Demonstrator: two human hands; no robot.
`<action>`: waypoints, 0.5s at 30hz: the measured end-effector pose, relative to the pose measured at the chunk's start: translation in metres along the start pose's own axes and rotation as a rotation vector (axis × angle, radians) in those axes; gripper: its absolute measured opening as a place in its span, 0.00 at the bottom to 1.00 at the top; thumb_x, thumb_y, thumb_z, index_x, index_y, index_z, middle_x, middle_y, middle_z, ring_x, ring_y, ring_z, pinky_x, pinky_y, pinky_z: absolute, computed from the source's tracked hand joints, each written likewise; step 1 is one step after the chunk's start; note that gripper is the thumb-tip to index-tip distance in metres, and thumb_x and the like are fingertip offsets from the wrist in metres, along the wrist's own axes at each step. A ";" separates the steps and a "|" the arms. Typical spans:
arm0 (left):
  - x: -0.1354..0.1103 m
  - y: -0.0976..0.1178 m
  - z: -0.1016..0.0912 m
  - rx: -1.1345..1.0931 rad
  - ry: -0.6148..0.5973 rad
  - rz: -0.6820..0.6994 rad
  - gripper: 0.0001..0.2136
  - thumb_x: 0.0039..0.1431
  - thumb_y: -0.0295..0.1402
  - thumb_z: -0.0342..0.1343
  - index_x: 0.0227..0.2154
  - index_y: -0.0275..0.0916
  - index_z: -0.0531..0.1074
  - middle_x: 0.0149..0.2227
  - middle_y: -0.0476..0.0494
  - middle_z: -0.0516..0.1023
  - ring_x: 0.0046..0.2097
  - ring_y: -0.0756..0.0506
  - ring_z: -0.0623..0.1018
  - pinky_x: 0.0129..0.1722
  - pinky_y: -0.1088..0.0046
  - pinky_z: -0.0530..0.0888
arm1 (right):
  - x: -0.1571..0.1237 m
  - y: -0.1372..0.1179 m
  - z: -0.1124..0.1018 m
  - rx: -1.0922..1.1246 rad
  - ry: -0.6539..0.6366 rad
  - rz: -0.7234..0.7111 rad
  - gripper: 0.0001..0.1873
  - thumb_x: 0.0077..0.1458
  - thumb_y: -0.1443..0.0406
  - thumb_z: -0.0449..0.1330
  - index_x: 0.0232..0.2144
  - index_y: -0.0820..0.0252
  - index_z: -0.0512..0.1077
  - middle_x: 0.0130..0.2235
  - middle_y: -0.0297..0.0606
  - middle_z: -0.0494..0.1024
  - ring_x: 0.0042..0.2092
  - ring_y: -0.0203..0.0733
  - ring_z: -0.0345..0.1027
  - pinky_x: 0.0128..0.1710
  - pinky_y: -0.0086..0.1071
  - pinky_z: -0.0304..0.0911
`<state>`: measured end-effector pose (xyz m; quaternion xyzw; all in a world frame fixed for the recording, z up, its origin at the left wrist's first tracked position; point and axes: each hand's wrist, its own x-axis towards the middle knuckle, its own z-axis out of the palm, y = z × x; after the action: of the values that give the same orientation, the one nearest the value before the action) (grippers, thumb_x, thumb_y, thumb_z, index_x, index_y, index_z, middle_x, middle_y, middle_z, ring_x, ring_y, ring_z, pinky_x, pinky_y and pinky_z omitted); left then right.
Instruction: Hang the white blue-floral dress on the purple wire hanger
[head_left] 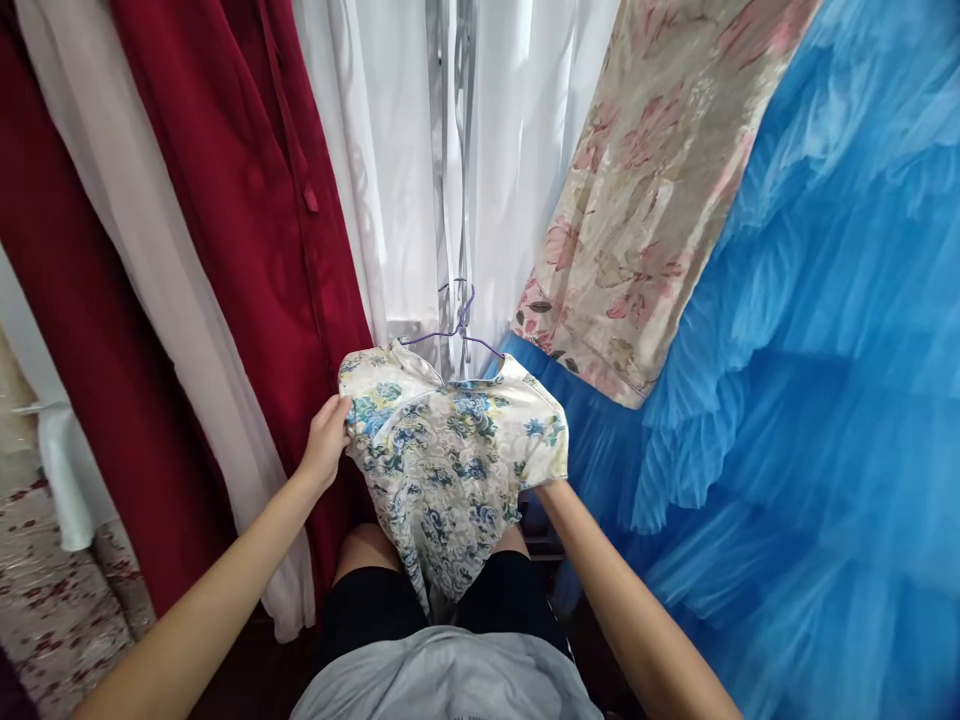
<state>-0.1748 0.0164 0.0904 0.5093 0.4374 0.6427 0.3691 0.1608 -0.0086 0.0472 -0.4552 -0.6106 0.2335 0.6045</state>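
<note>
A short-sleeved white top (pixel 450 470) with blue, green and yellow flowers hangs in front of me on a purple wire hanger (pixel 463 325). The hanger's hook points up and its arms go into the neckline. My left hand (pixel 328 435) is closed on the edge of the sleeve at the left, thumb in front. At the right, my right wrist (pixel 553 490) goes up under the other sleeve. That sleeve covers my right hand, so its fingers are hidden. The lower part of the top hangs down between my thighs.
Long dark red garments (pixel 247 200) and a pale pink one (pixel 161 270) hang at the left. White curtains (pixel 517 130) hang behind the hanger. At the right are a beige floral garment (pixel 637 220) and a ruffled blue tulle dress (pixel 847 400).
</note>
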 end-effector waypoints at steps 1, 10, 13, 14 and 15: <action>0.000 0.005 -0.003 -0.023 -0.013 -0.017 0.20 0.53 0.52 0.61 0.41 0.41 0.71 0.34 0.49 0.76 0.33 0.47 0.76 0.29 0.75 0.71 | 0.002 -0.004 -0.009 0.035 0.018 0.001 0.36 0.60 0.37 0.42 0.44 0.53 0.76 0.35 0.45 0.80 0.45 0.56 0.75 0.44 0.45 0.70; 0.013 0.049 0.004 -0.065 -0.030 0.137 0.26 0.52 0.40 0.64 0.53 0.38 0.71 0.47 0.40 0.79 0.46 0.41 0.79 0.42 0.68 0.77 | 0.023 -0.068 -0.051 0.236 0.153 -0.043 0.20 0.56 0.48 0.62 0.28 0.59 0.72 0.25 0.29 0.67 0.27 0.36 0.59 0.28 0.29 0.57; 0.020 0.067 0.008 0.054 -0.007 0.298 0.27 0.57 0.41 0.60 0.58 0.39 0.68 0.56 0.36 0.75 0.52 0.38 0.77 0.48 0.61 0.76 | 0.036 -0.077 -0.056 0.360 0.357 0.032 0.21 0.50 0.47 0.64 0.29 0.60 0.71 0.25 0.30 0.68 0.27 0.36 0.60 0.29 0.30 0.59; 0.020 0.074 0.008 0.139 0.024 0.375 0.29 0.57 0.42 0.60 0.61 0.41 0.66 0.59 0.36 0.72 0.54 0.37 0.75 0.50 0.59 0.75 | 0.036 -0.079 -0.059 0.378 0.412 0.040 0.22 0.48 0.47 0.65 0.29 0.60 0.71 0.25 0.30 0.69 0.27 0.36 0.60 0.29 0.30 0.59; 0.018 0.080 0.007 0.248 0.058 0.466 0.31 0.57 0.42 0.61 0.63 0.43 0.64 0.62 0.35 0.68 0.57 0.36 0.73 0.53 0.57 0.74 | 0.032 -0.082 -0.062 0.384 0.457 0.032 0.22 0.48 0.47 0.65 0.28 0.60 0.71 0.25 0.30 0.68 0.27 0.36 0.60 0.29 0.30 0.59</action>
<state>-0.1737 0.0070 0.1723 0.6190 0.3943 0.6660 0.1333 0.2020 -0.0368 0.1425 -0.3828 -0.3962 0.2459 0.7975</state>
